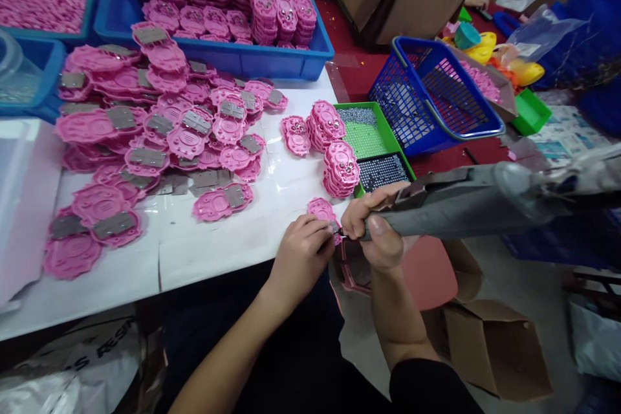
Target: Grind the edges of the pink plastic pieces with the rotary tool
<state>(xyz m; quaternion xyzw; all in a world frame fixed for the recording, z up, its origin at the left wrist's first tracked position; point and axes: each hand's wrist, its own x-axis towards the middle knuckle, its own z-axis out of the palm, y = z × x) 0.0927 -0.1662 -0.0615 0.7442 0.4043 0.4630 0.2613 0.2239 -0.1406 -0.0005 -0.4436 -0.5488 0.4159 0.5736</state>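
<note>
My left hand [301, 253] is closed on a pink plastic casing [321, 208] at the table's front edge, its fingers hiding much of the piece. Wrapped around the front of a grey electric screwdriver [456, 200] is my right hand [381, 233]. The driver's dark tip meets the casing beside my left fingertips; the exact contact point is hidden. Just beyond my hands stand short stacks of pink casings [341, 169] with shiny metal parts on them. A green tray [387, 121] holds small metal screws and a black perforated plate [382, 173].
A heap of pink casings with grey metal plates [196, 121] covers the left of the white table [208, 252]. Behind it, a blue bin [233, 57] holds stacked casings. A blue basket [436, 97] stands right; a pink stool [429, 275] and cardboard box [499, 349] are below.
</note>
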